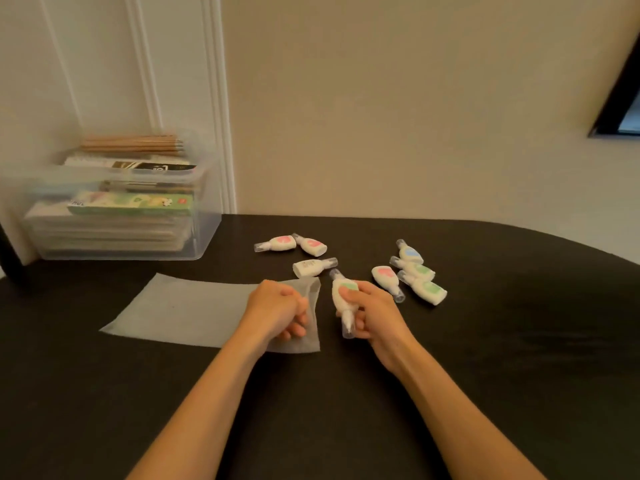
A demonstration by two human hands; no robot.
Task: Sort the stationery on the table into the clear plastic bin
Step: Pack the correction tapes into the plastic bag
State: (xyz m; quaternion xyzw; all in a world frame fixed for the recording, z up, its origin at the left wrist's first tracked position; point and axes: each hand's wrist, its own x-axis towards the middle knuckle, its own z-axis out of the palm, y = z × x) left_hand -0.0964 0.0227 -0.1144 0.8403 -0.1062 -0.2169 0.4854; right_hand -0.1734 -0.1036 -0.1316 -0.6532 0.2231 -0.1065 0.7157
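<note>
Small white correction tapes with pastel labels and clear caps lie scattered on the black table (485, 341). My right hand (375, 315) grips two of them, a green-labelled correction tape (341, 294) on top and another below it pointing at me. My left hand (277, 311) pinches the right edge of a frosted plastic pouch (187, 310) lying flat on the table. Loose tapes include two pink ones (281, 242), a face-down one (311, 267), a pink one (383, 276), a blue one (410, 252) and two green ones (429, 291). The clear plastic bin (204, 223) stands at the back left.
The bin holds stacked notebooks, a green box (131, 204) and pencils (131, 144) on top. A wall runs behind the table's back edge. A dark frame (620, 98) shows at the upper right.
</note>
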